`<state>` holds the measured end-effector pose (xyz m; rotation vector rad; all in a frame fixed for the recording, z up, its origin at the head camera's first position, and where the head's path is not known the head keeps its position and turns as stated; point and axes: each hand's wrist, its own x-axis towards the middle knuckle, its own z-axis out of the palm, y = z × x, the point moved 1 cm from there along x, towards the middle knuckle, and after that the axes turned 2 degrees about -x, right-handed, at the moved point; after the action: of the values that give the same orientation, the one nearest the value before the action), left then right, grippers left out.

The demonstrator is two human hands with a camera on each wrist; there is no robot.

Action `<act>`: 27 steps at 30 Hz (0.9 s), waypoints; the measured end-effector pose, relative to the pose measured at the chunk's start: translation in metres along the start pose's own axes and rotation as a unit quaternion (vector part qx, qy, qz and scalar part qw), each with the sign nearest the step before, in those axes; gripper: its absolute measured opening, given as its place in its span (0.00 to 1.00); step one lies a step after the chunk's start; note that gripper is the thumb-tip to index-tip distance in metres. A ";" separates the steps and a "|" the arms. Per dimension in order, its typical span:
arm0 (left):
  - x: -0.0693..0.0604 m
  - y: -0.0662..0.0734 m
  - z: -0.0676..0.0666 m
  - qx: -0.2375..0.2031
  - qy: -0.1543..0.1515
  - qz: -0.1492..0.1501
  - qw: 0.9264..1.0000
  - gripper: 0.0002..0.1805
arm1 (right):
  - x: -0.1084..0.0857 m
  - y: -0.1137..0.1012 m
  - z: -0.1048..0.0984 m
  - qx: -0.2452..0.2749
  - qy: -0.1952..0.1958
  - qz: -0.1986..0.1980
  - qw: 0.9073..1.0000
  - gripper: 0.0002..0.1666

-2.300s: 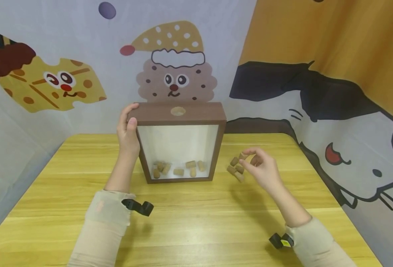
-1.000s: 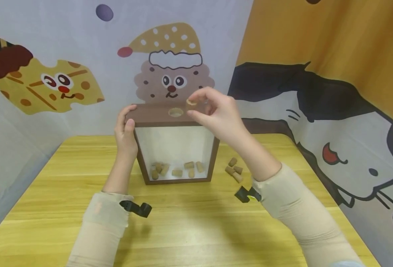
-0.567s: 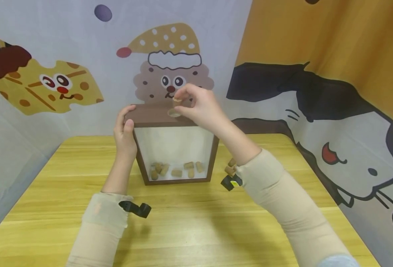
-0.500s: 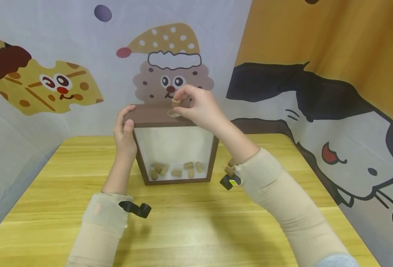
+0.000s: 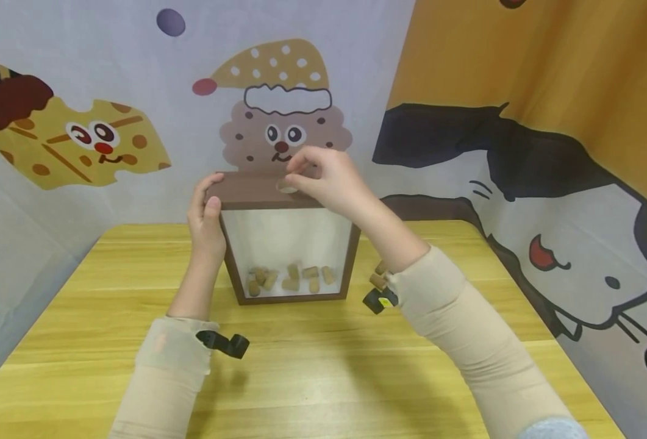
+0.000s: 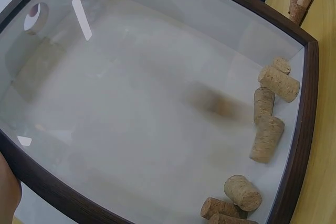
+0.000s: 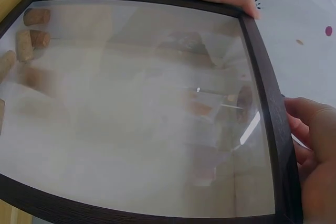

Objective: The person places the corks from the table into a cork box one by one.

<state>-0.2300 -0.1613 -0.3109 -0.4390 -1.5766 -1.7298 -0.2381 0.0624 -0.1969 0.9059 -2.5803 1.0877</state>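
Observation:
A dark brown box frame (image 5: 246, 190) with a clear front stands upright on the table, a round hole (image 5: 286, 188) in its top. My left hand (image 5: 207, 228) grips its upper left corner, thumb at the front. Over the hole is my right hand (image 5: 334, 183), thumb and forefinger apart with nothing between them. A cork (image 6: 223, 106) drops inside the box, blurred in the left wrist view. Several other corks (image 5: 313, 285) lie along the box floor. In the right wrist view, the right hand (image 7: 317, 145) is beside the box top.
Outside the box on the right, a few loose corks (image 5: 378, 280) lie on the wooden table (image 5: 301, 366), partly hidden by the right wrist camera (image 5: 378, 300). A cartoon-printed cloth (image 5: 191, 122) hangs close behind the box.
My right hand took a cork from the loose group, carried it up and left to the hole and let it go. The cork is now inside the box. The left hand keeps its grip.

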 end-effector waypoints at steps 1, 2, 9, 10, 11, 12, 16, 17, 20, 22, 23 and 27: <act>0.000 0.000 0.000 0.000 0.000 0.000 1.000 0.46 | -0.002 0.000 0.000 0.003 0.003 -0.002 1.000 0.09; 0.000 0.000 0.000 0.000 0.000 0.000 1.000 0.45 | -0.003 0.000 -0.001 0.007 0.007 -0.004 1.000 0.09; -0.001 0.000 0.000 0.002 -0.002 0.000 1.000 0.45 | -0.029 0.000 -0.011 0.024 0.041 -0.009 0.999 0.10; -0.001 0.000 0.000 0.002 -0.002 0.000 1.000 0.45 | -0.034 0.000 -0.012 0.029 0.046 -0.009 0.998 0.10; -0.001 0.000 0.000 0.002 -0.001 0.000 1.000 0.45 | -0.039 -0.001 -0.014 0.034 0.051 -0.010 0.998 0.10; -0.001 0.000 0.000 0.002 -0.001 0.000 1.000 0.46 | -0.044 -0.001 -0.015 0.040 0.057 -0.013 0.998 0.10; -0.001 -0.001 -0.001 0.001 -0.002 0.000 1.000 0.46 | -0.065 0.002 -0.020 0.056 0.080 -0.036 0.995 0.09; -0.001 -0.001 -0.001 0.000 -0.002 0.001 1.000 0.47 | -0.070 0.003 -0.020 0.060 0.086 -0.047 0.993 0.08; 0.000 0.000 0.000 0.001 -0.002 0.003 1.000 0.48 | -0.086 0.010 -0.020 0.065 0.101 -0.068 0.990 0.08; 0.000 0.000 0.001 0.002 -0.002 0.004 1.000 0.49 | -0.096 0.018 -0.018 0.065 0.103 -0.069 0.990 0.08; 0.000 0.000 0.001 0.001 -0.003 0.006 1.000 0.49 | -0.102 0.022 -0.017 0.062 0.101 -0.064 0.991 0.08; 0.000 -0.001 0.000 -0.003 -0.004 0.005 1.000 0.48 | -0.123 0.047 -0.009 0.043 0.088 -0.031 0.995 0.09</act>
<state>-0.2310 -0.1608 -0.3119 -0.4579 -1.5728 -1.7275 -0.1697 0.1506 -0.2663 0.8608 -2.3634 1.2110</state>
